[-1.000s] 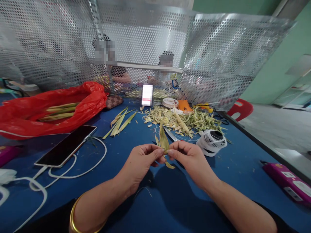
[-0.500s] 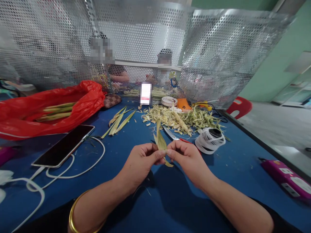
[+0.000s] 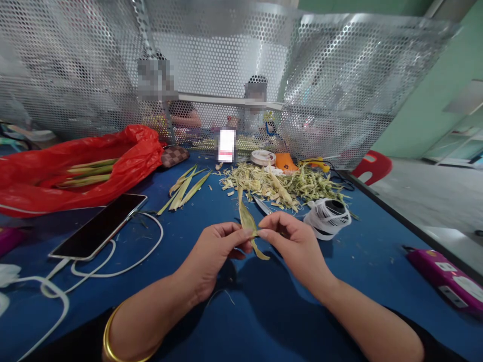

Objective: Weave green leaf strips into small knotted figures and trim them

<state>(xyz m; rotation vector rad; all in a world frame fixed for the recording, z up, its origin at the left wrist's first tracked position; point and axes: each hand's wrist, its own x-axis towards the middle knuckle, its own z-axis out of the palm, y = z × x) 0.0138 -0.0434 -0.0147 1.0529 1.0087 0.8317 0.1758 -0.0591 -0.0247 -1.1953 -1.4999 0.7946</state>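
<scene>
A strip of pale green, dried-looking leaf, like corn husk [image 3: 247, 217], is pinched between the thumb and fingers of my left hand [image 3: 219, 251]. Its long end points away from me and a yellowish tail hangs below my fingertips. My right hand [image 3: 296, 246] closes thumb against finger on the strip's right side, where a small bit of it sticks out. Just beyond my right hand lie scissors [image 3: 263, 205], their blades showing and their handles hidden behind the hand. A spool of white thread [image 3: 326, 219] stands to the right.
Husk scraps [image 3: 279, 186] are heaped at the back, near a tape roll [image 3: 263, 157]. Several leaf strips [image 3: 184, 190] lie left of them. A red plastic bag [image 3: 139, 146], a phone [image 3: 100, 226] with a white cable and a purple power strip [image 3: 445, 279] flank my arms. A perforated screen [image 3: 320, 75] rises behind, people beyond it.
The leaf strip has tilted, its far end leaning further left. My right hand has shifted slightly up and covers the red scissor handles.
</scene>
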